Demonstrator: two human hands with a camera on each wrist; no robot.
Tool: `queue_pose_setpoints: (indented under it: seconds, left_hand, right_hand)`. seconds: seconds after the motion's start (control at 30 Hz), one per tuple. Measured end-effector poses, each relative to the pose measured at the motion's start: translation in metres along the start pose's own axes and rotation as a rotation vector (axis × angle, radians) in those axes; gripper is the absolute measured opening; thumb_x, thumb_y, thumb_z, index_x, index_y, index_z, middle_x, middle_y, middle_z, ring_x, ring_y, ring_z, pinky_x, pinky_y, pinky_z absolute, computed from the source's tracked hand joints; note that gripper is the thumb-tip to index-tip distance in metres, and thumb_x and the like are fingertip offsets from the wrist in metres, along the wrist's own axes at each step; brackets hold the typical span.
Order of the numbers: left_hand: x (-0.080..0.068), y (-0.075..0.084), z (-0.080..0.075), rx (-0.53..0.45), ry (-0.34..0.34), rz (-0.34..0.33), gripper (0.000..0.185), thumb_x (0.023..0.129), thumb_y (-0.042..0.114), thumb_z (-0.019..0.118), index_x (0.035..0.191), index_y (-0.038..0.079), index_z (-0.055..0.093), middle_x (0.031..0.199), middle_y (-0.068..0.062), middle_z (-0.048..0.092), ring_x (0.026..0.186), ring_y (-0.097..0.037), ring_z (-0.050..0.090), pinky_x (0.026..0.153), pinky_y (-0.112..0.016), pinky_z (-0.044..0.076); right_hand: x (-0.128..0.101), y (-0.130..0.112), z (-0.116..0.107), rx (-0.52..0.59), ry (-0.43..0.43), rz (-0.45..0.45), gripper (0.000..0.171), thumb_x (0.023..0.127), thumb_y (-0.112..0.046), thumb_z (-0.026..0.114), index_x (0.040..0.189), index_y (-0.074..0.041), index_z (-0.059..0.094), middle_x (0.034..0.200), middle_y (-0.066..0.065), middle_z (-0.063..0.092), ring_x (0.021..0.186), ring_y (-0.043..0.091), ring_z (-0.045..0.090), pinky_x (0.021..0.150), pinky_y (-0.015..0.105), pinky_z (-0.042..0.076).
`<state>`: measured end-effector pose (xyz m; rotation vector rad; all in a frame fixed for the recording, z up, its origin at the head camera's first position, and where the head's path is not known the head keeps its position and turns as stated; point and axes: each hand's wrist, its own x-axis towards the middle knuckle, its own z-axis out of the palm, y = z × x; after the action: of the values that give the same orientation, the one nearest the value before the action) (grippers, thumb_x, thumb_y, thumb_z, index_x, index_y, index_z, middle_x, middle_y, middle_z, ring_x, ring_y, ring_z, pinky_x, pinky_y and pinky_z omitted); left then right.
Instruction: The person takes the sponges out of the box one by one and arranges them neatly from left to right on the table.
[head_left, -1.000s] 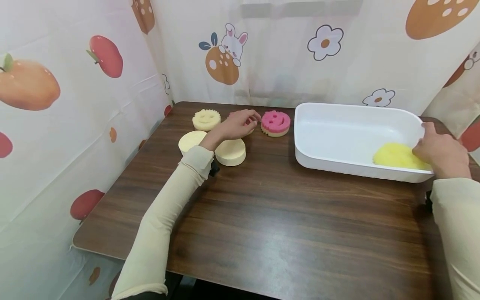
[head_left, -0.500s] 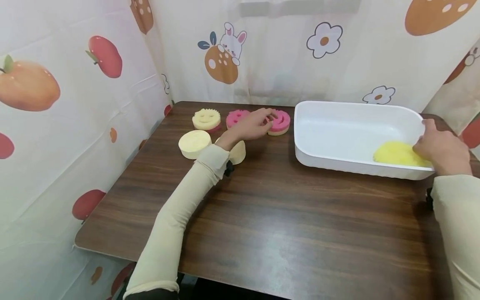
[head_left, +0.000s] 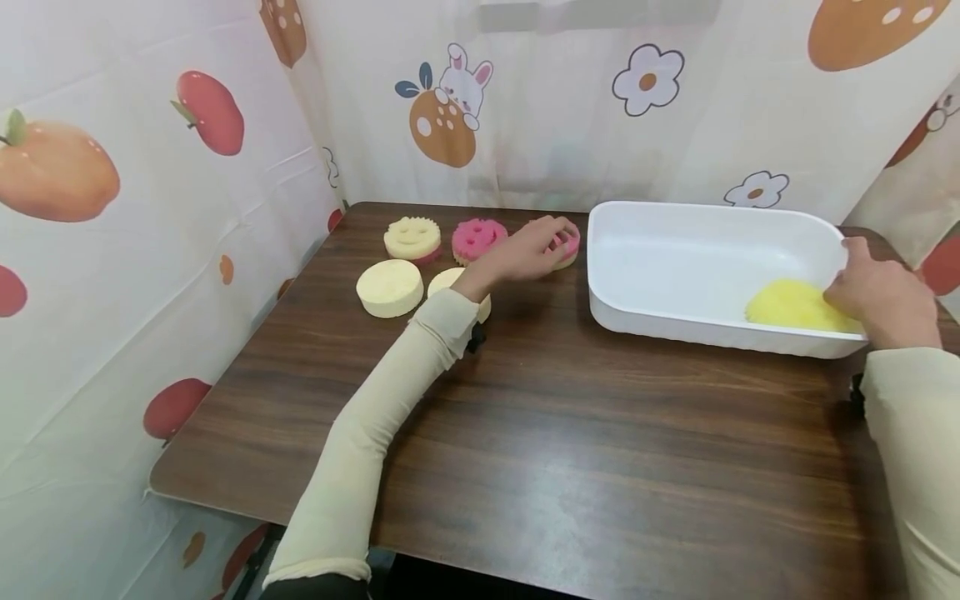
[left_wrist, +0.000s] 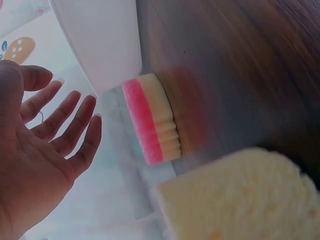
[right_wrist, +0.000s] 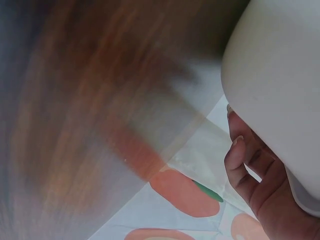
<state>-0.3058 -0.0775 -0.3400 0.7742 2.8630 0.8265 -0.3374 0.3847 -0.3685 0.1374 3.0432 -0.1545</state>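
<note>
My left hand (head_left: 551, 237) hovers over a pink smiley sponge (head_left: 568, 247) just left of the white tub (head_left: 675, 327). In the left wrist view the left hand (left_wrist: 55, 135) has straight, spread fingers and holds nothing, beside the pink-and-cream sponge (left_wrist: 150, 122). My right hand (head_left: 862, 279) grips the tub's right end, thumb over the rim. Seen from the right wrist, the right hand's fingers (right_wrist: 245, 165) curl round the tub's outer wall (right_wrist: 280, 75). A yellow sponge (head_left: 787, 304) lies inside the tub by that hand.
A yellow smiley sponge (head_left: 412, 237) and a second pink smiley sponge (head_left: 477, 239) lie at the back of the brown table (head_left: 600, 450). Two cream round sponges (head_left: 389, 287) lie in front of them, one (head_left: 444, 282) partly behind my forearm. Printed curtains close in the left and back.
My left hand has moved right, from the middle pink sponge to the pink sponge beside the tub. The right hand has stayed on the tub's end.
</note>
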Motion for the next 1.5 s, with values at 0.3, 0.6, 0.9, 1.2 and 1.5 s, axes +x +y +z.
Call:
queue_pose_setpoints:
  seconds: [0.3, 0.6, 0.9, 1.2, 1.5]
  left_hand:
    - [0.01, 0.008, 0.012, 0.018, 0.004, 0.03, 0.036, 0.104, 0.021, 0.046, 0.137, 0.009, 0.05, 0.129, -0.007, 0.056, 0.116, -0.015, 0.053, 0.1, -0.023, 0.046]
    - [0.016, 0.017, 0.02, 0.04, 0.029, 0.064, 0.037, 0.103, 0.021, 0.047, 0.138, 0.008, 0.05, 0.119, -0.008, 0.054, 0.101, -0.015, 0.049, 0.088, -0.02, 0.045]
    - [0.02, 0.019, 0.028, 0.057, 0.045, 0.073, 0.037, 0.103, 0.022, 0.047, 0.138, 0.009, 0.049, 0.128, -0.01, 0.054, 0.114, -0.02, 0.052, 0.097, -0.025, 0.045]
    - [0.024, 0.021, 0.034, 0.101, 0.084, 0.04, 0.035, 0.104, 0.024, 0.044, 0.136, 0.012, 0.051, 0.132, -0.009, 0.053, 0.119, -0.02, 0.046, 0.101, -0.029, 0.039]
    - [0.032, 0.03, 0.04, 0.175, 0.128, 0.024, 0.033, 0.103, 0.025, 0.045, 0.133, 0.013, 0.053, 0.131, -0.007, 0.055, 0.119, -0.022, 0.045, 0.101, -0.031, 0.037]
  right_hand:
    - [-0.004, 0.0, 0.0, 0.016, -0.018, -0.013, 0.075, 0.094, -0.023, 0.044, 0.153, 0.003, 0.004, 0.115, 0.043, 0.044, 0.09, 0.051, 0.053, 0.073, 0.061, 0.045]
    - [0.0, 0.0, -0.001, 0.007, -0.009, -0.006, 0.076, 0.094, -0.023, 0.045, 0.154, 0.001, 0.003, 0.114, 0.042, 0.045, 0.087, 0.05, 0.054, 0.07, 0.059, 0.046]
    - [-0.001, 0.002, -0.001, 0.006, 0.002, -0.006, 0.074, 0.094, -0.023, 0.043, 0.153, 0.002, 0.005, 0.113, 0.042, 0.046, 0.086, 0.05, 0.054, 0.068, 0.058, 0.046]
    - [-0.002, 0.003, -0.001, 0.005, 0.009, -0.021, 0.073, 0.094, -0.021, 0.043, 0.153, 0.003, 0.006, 0.11, 0.042, 0.047, 0.082, 0.048, 0.057, 0.062, 0.056, 0.046]
    - [-0.001, 0.003, 0.001, 0.016, 0.006, -0.023, 0.074, 0.095, -0.023, 0.043, 0.154, 0.0, 0.005, 0.112, 0.042, 0.047, 0.086, 0.051, 0.056, 0.065, 0.057, 0.046]
